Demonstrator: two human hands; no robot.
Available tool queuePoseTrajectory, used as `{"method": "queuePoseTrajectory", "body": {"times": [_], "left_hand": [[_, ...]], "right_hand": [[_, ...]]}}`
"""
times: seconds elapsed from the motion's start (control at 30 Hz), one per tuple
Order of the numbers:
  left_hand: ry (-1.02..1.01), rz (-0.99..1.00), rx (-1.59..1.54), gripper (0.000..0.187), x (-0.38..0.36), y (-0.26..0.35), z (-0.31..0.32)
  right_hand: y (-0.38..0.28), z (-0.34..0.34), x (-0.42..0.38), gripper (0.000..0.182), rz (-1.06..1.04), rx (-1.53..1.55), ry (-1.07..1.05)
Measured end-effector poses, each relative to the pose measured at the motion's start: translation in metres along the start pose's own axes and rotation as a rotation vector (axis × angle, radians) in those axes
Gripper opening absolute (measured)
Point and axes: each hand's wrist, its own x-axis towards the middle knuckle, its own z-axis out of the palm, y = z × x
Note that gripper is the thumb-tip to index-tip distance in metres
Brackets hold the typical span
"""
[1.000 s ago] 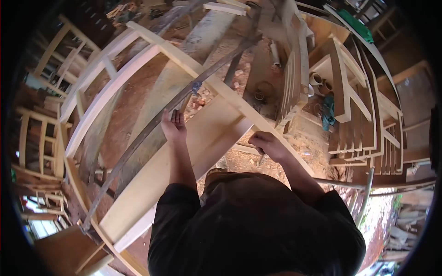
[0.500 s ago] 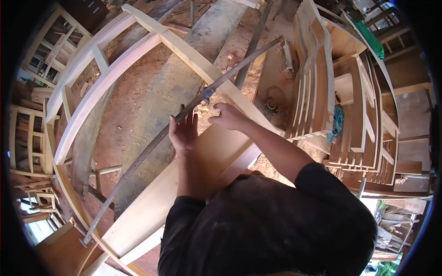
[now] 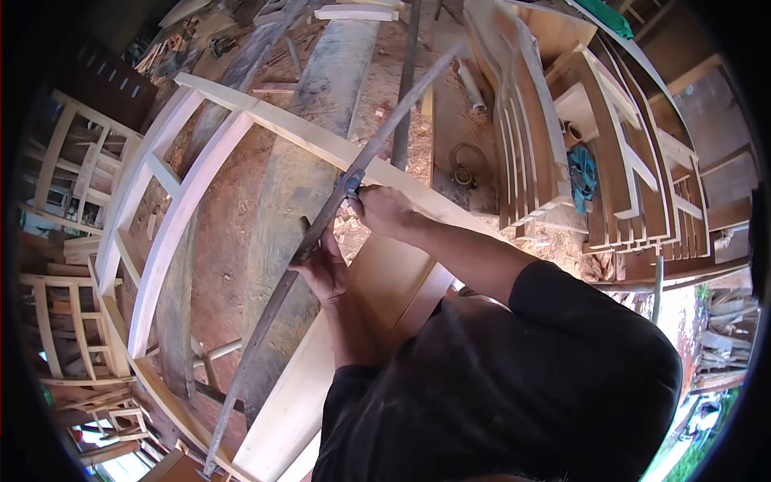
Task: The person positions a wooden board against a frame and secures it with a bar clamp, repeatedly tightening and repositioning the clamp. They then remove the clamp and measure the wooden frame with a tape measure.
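Note:
A long metal bar clamp (image 3: 267,309) lies slantwise across a curved wooden frame (image 3: 299,131). My left hand (image 3: 324,269) is closed around the clamp's bar near its middle, its thumb side under the bar. Farther up, my right hand (image 3: 384,210) has its fingers curled at the clamp's sliding jaw (image 3: 352,185), beside the frame's long rail. The clamp's lower end rests near the frame's lower corner. Close to my body, a wide pale board (image 3: 293,394) forms the near side of the frame.
Stacked curved wooden parts (image 3: 534,120) stand at the right, with a blue cloth (image 3: 582,177) among them. Other wooden frames (image 3: 76,329) lean at the left. Worn planks (image 3: 301,181) lie on the dirt floor under the frame, among wood scraps.
My left hand, open beside the bar before, has closed around it. My right hand has moved up to the sliding jaw. The view has shifted, and the clamp appears steeper.

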Motion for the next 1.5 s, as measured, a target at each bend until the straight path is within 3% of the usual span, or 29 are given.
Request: {"method": "queuePoseTrajectory", "body": {"times": [0.07, 0.23, 0.3, 0.37, 0.4, 0.43, 0.5, 0.67, 0.77, 0.87, 1.03, 1.2, 1.3, 1.37, 1.5], "left_hand": [[-0.046, -0.04, -0.186, 0.1, 0.0, 0.002, -0.009], [-0.02, -0.031, -0.19, 0.108, 0.0, 0.0, -0.002], [-0.012, -0.02, -0.176, 0.108, 0.0, 0.002, -0.003], [-0.111, -0.084, -0.31, 0.104, 0.002, 0.002, -0.011], [-0.108, -0.088, -0.306, 0.104, -0.003, 0.005, -0.017], [-0.074, -0.044, -0.216, 0.104, -0.005, 0.005, -0.021], [-0.032, -0.019, -0.162, 0.105, -0.002, -0.001, -0.013], [-0.042, -0.045, -0.182, 0.108, -0.006, -0.004, -0.011], [0.023, -0.057, -0.171, 0.11, -0.008, -0.002, -0.011], [0.118, 0.038, -0.152, 0.11, -0.004, -0.004, 0.0], [0.107, -0.04, -0.232, 0.097, -0.005, -0.001, -0.002], [0.183, 0.031, -0.12, 0.083, 0.001, -0.001, 0.002], [0.186, -0.006, -0.115, 0.076, 0.001, 0.0, 0.001], [0.161, -0.031, -0.102, 0.073, 0.001, -0.003, 0.0], [0.31, 0.108, -0.038, 0.059, 0.001, 0.01, -0.023]], "right_hand": [[0.001, -0.007, -0.005, 0.035, -0.009, 0.002, 0.037], [-0.011, -0.003, -0.009, 0.033, 0.104, 0.109, 0.134], [-0.004, -0.014, -0.004, 0.034, -0.011, -0.028, -0.062], [0.027, -0.019, 0.021, 0.037, 0.057, -0.08, -0.076], [0.047, -0.03, 0.034, 0.035, 0.369, -0.033, 0.167], [0.09, -0.044, 0.049, 0.034, 0.34, 0.018, 0.154], [0.095, -0.091, 0.042, 0.032, 0.276, -0.053, 0.291], [0.107, -0.077, 0.04, 0.033, 0.207, -0.045, 0.305], [0.102, -0.055, 0.035, 0.032, 0.043, 0.007, 0.207], [0.089, -0.049, 0.038, 0.034, 0.136, 0.039, 0.098], [0.107, -0.018, 0.054, 0.035, 0.121, -0.004, 0.054], [0.118, -0.013, 0.048, 0.044, 0.321, 0.373, -0.001], [0.12, -0.006, 0.041, 0.045, 0.363, 0.388, 0.094], [0.12, -0.01, 0.041, 0.045, 0.353, 0.403, 0.083], [0.112, -0.006, 0.048, 0.042, 0.27, 0.4, 0.11]]}}
